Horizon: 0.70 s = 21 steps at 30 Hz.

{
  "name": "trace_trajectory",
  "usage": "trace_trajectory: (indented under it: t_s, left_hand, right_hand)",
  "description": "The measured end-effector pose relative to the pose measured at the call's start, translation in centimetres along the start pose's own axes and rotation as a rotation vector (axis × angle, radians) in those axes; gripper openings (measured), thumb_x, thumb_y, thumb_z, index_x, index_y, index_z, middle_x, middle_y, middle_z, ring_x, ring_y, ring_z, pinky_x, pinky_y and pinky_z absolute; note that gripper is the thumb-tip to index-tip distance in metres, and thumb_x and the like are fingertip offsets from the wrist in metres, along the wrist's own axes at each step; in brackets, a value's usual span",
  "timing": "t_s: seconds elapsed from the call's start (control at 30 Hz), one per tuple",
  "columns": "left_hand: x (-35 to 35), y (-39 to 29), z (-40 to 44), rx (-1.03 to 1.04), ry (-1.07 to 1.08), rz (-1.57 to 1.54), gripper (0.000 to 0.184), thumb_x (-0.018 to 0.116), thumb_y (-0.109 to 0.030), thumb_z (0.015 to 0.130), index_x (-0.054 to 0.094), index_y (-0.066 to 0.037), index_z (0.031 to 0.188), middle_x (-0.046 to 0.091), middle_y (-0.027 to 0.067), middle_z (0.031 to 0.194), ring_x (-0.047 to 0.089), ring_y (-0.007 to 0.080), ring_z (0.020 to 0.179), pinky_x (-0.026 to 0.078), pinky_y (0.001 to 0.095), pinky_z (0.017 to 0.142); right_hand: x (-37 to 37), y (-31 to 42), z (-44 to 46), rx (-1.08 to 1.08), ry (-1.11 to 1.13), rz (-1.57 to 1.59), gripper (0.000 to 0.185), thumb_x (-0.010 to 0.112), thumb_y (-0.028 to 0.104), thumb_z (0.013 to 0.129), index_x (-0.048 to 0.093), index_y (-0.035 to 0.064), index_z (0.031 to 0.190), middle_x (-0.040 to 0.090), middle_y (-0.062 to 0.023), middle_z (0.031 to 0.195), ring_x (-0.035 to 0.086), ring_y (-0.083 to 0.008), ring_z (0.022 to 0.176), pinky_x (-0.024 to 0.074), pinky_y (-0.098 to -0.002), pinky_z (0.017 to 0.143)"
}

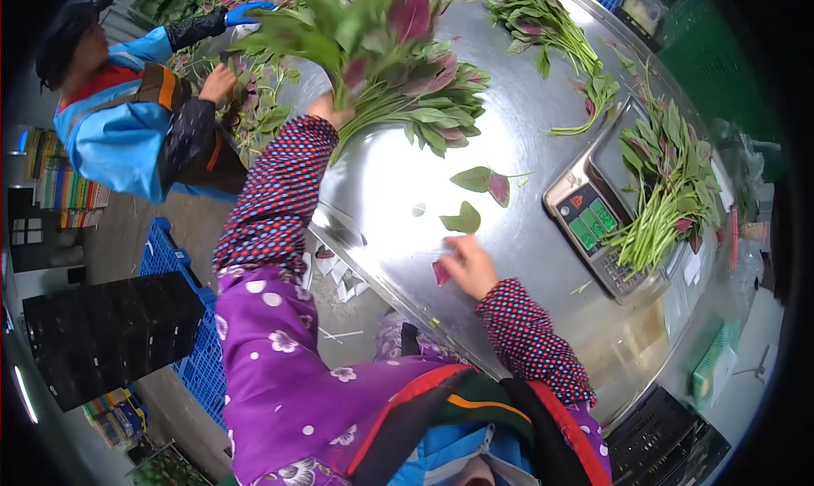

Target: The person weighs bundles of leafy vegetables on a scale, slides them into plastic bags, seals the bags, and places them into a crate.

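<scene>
My left hand (332,111) is closed around the stems of a bunch of red-and-green amaranth (335,33), its leaves blurred and raised above the steel table (543,164). Right beside it lies a second leafy bunch (441,109); whether those stems are also in my grip is hidden. My right hand (471,267) is low over the table's near side, fingers slightly curled and apart, fingertips at a small red leaf (441,272). Just beyond it are a loose green leaf (462,219) and a green-and-purple leaf pair (485,182).
A digital scale (585,206) on the right bears an amaranth bunch (666,189). Another bunch (543,20) lies at the back. At left, a co-worker (127,105) in blue handles loose greens (267,105). Black crates (110,333) stand by a blue pallet (165,249).
</scene>
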<state>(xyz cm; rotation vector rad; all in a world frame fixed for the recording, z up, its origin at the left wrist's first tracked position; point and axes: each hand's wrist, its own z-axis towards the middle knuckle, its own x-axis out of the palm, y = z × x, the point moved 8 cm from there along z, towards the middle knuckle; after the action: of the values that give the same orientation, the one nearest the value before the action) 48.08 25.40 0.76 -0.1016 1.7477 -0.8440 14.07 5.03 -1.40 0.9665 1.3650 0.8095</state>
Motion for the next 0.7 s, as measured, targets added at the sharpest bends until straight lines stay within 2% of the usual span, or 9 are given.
trace_trajectory:
  t_s: [0.03,0.07,0.1,0.2,0.27,0.37,0.43,0.53,0.7]
  left_hand:
    - [0.7,0.5,-0.4,-0.048,-0.033,0.169,0.064,0.072,-0.03,0.066,0.046,-0.007,0.119,0.055,0.0142,0.112,0.052,0.0266,0.104,0.041,0.0362,0.088]
    - [1.6,0.7,-1.2,-0.095,-0.065,0.336,0.069,0.075,-0.032,0.062,0.045,-0.009,0.121,0.052,0.0139,0.116,0.048,0.0272,0.11,0.035,0.0396,0.096]
    - [3.0,2.3,-1.2,-0.158,-0.138,0.46,0.073,0.075,-0.031,0.06,0.043,-0.008,0.121,0.047,0.0146,0.121,0.041,0.0258,0.116,0.025,0.0437,0.102]
    - [3.5,0.1,-1.0,-0.224,-0.015,0.353,0.071,0.076,-0.032,0.059,0.042,-0.003,0.115,0.053,0.015,0.113,0.046,0.0284,0.111,0.02,0.0472,0.103]
    - [3.9,1.7,0.1,-0.217,-0.049,0.329,0.071,0.075,-0.028,0.061,0.035,-0.002,0.114,0.057,0.0194,0.101,0.054,0.0347,0.098,0.034,0.0442,0.094]
    - [4.5,3.5,1.2,-0.284,-0.034,0.387,0.073,0.073,-0.02,0.063,0.027,-0.004,0.118,0.058,0.0235,0.09,0.057,0.0402,0.087,0.045,0.0421,0.078]
    - [3.9,2.2,1.8,-0.274,-0.042,0.359,0.074,0.073,-0.019,0.062,0.027,-0.004,0.119,0.058,0.0229,0.091,0.057,0.039,0.088,0.046,0.0405,0.078]
    - [6.7,7.9,6.1,-0.054,-0.007,0.119,0.068,0.073,-0.014,0.055,0.042,-0.002,0.115,0.061,0.0182,0.092,0.061,0.0285,0.084,0.047,0.0321,0.078]
    - [3.0,-0.7,3.7,-0.249,0.208,0.303,0.067,0.076,-0.025,0.055,0.048,-0.001,0.111,0.061,0.0165,0.096,0.06,0.0253,0.089,0.048,0.0317,0.08]
  right_hand:
    - [-1.7,0.8,0.8,-0.105,-0.112,-0.097,0.029,0.06,0.009,0.074,0.055,0.0013,0.101,0.056,-0.0162,0.095,0.057,-0.0281,0.087,0.0453,-0.0345,0.076]
    - [-3.6,-2.6,1.9,0.212,-0.151,-0.093,0.032,0.059,0.009,0.075,0.053,0.0007,0.105,0.054,-0.017,0.1,0.052,-0.0289,0.095,0.0418,-0.0351,0.083]
    - [-6.2,-4.8,3.2,0.006,-0.313,-0.204,0.033,0.058,0.008,0.076,0.051,-0.001,0.106,0.052,-0.0195,0.102,0.049,-0.0327,0.101,0.0386,-0.0375,0.088]
    - [-9.6,-4.9,6.6,0.033,-0.358,-0.724,0.039,0.06,0.013,0.073,0.05,-0.0014,0.108,0.051,-0.023,0.106,0.045,-0.0383,0.106,0.0346,-0.0434,0.092]
    - [-5.7,-3.7,8.5,0.12,-0.26,-0.887,0.042,0.062,0.016,0.071,0.051,-0.0005,0.108,0.052,-0.0223,0.107,0.045,-0.0381,0.106,0.0342,-0.0437,0.093]
    - [6.5,1.6,6.9,0.155,0.23,0.223,0.038,0.065,0.023,0.069,0.056,0.0037,0.1,0.055,-0.0176,0.099,0.049,-0.0333,0.101,0.0401,-0.0403,0.086]
    - [5.7,11.7,3.7,-0.459,0.081,-0.252,0.034,0.062,0.023,0.074,0.055,0.003,0.101,0.055,-0.0184,0.103,0.053,-0.0318,0.096,0.0416,-0.0392,0.084]
    - [4.4,8.3,-0.4,-0.331,0.325,-0.175,0.029,0.059,0.018,0.078,0.057,0.0045,0.104,0.054,-0.0189,0.109,0.051,-0.0312,0.102,0.0396,-0.0394,0.088]
    - [-4.2,-2.8,-12.9,0.301,-0.126,-0.112,0.018,0.053,0.007,0.081,0.057,-0.0006,0.097,0.062,-0.014,0.089,0.061,-0.0258,0.083,0.0471,-0.0329,0.073]
